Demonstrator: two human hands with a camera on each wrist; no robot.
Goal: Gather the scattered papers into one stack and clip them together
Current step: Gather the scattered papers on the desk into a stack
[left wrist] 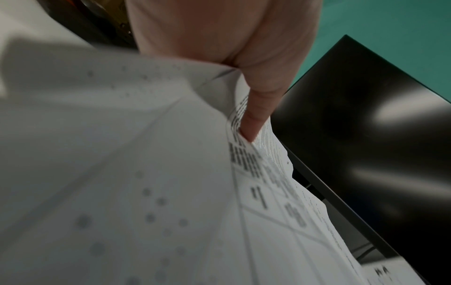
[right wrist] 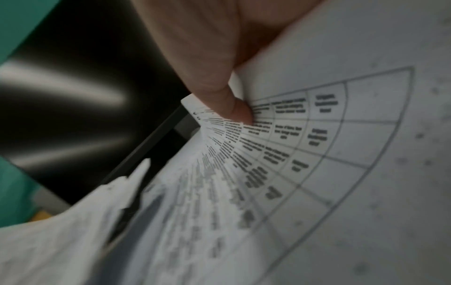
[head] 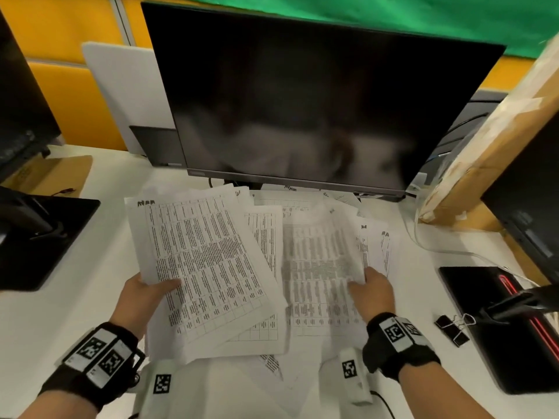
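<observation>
Head view looks down; wrist views close, sharing papers.

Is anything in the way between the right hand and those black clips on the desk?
Nothing visible. The clips lie on bare desk just right of the right hand. But that hand grips papers, as the left hand does, so neither hand is free.

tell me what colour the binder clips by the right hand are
Black bodies with silver wire handles; the binder clips show best in the head view.
</observation>
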